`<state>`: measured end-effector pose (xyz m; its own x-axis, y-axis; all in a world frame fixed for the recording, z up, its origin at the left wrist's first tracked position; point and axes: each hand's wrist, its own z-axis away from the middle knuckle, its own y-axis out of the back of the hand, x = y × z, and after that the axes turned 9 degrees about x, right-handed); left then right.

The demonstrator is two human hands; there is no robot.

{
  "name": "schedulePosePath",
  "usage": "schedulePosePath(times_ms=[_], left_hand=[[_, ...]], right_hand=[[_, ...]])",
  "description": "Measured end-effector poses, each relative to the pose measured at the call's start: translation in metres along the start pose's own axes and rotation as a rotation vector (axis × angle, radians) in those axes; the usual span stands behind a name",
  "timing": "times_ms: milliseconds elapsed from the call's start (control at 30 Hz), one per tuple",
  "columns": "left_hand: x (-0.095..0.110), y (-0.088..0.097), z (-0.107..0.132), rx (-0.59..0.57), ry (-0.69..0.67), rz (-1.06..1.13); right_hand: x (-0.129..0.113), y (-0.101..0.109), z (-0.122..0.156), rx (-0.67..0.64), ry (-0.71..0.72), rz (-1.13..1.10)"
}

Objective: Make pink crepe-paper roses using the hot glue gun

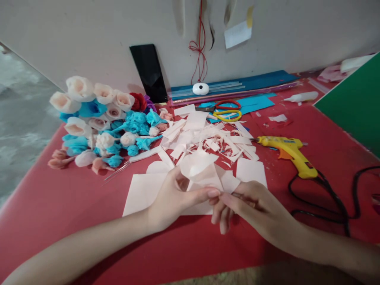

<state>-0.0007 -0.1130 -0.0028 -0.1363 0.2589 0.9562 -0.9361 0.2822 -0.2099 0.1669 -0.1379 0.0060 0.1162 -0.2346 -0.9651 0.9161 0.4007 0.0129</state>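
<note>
Between my hands is a pale pink paper flower [202,172], its thin petals curved and overlapping. My left hand [175,198] is closed around its left side, with the thumb across the base. At the lower right, my right hand [252,206] pinches the flower's base, thumb tip close to the left thumb. What lies inside the petals is hidden. Pale paper sheets [139,194] lie on the table beneath the hands, and a heap of pale paper scraps [204,136] sits just beyond them.
Finished paper flowers [103,122] crowd the left. A yellow glue gun [291,152] with a black cord lies right. Scissors [227,111] rest behind the scraps. A black phone [150,73] leans on the wall near a white case [201,88]. A green board [353,105] stands right.
</note>
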Motion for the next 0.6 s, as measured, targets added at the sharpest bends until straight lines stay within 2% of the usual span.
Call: schedulePosePath(times_ms=[433, 600], left_hand=[[-0.0047, 0.0012, 0.0021, -0.021, -0.022, 0.014], [-0.0035, -0.0006, 0.0020, 0.067, -0.064, -0.032]], right_hand=[[0.0001, -0.0011, -0.0009, -0.020, -0.026, -0.098], [0.0030, -0.0019, -0.0006, -0.035, -0.001, -0.074]])
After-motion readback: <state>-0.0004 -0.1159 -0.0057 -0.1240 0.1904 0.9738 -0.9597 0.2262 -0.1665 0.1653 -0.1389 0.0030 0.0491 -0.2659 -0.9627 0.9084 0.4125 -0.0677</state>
